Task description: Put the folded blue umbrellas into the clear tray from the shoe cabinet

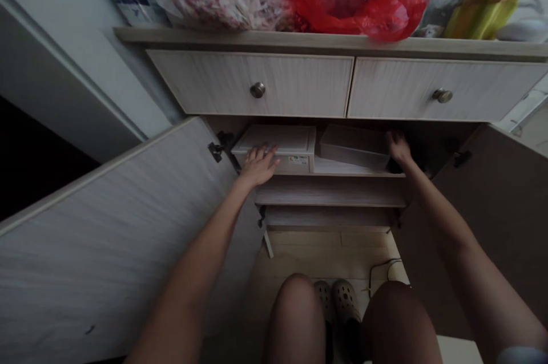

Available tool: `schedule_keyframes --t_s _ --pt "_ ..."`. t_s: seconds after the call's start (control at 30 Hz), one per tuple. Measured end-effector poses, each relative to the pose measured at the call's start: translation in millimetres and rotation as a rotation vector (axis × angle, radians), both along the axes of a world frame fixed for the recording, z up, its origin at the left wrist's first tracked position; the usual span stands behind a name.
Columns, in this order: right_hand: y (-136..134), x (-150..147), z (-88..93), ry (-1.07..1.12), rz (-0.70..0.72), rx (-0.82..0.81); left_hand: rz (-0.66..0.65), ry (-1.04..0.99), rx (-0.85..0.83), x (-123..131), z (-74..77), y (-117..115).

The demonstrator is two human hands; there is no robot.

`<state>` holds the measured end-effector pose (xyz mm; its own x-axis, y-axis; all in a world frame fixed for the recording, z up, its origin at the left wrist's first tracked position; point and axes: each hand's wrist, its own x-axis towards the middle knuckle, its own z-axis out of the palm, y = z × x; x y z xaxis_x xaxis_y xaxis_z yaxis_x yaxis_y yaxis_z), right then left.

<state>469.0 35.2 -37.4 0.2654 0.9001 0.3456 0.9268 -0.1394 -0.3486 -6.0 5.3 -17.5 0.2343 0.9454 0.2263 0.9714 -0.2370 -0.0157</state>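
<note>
A low cupboard [325, 193] is stood open, both doors swung wide so its top shelf [329, 188] can be reached. Two pale boxes are kept there side by side. The left box [276, 147] is touched on its front corner by the left hand [258, 165], fingers spread, its grip unclosed. The right box [353, 147] is met at its far end by the right hand [399, 147]; whether that grip is closed cannot be told.

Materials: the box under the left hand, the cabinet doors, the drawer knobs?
White rectangular box: looks like matte plastic or coated card, unclear in the dim light. Pale open cabinet door: wood-grain laminate board, streaked and matte. Round drawer knob: brushed metal, dull sheen.
</note>
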Motion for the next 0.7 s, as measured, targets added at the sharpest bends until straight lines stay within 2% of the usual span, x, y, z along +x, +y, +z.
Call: schedule_keyframes --t_s 0.1,0.17,0.33,0.4,0.47,0.57,0.63,0.7 --pt "-10 -27 2.1 -0.166 0.331 -0.075 0.001 0.007 -0.006 -1 0.7 1" --pt "-14 -32 1.5 -0.267 0.418 -0.168 0.006 0.015 -0.021 0 1.9 1" --pt "-14 -25 6.9 -0.287 0.45 -0.293 0.025 0.024 -0.052 4 5.8 3" --pt "-14 -31 12.6 -0.301 0.408 -0.258 0.034 0.027 -0.063 6 7.0 7" --pt "-25 -43 17.7 -0.289 0.338 -0.153 0.042 0.037 -0.08 7 8.4 12" --pt "-74 -59 16.8 -0.174 0.268 0.093 0.053 0.04 -0.116 8 12.5 18" --pt "-129 -57 7.0 -0.092 0.251 0.234 0.031 0.018 -0.09 11 16.6 16" --pt "-191 -42 -8.4 -0.069 0.201 0.254 -0.003 -0.042 0.043 14 19.4 0"
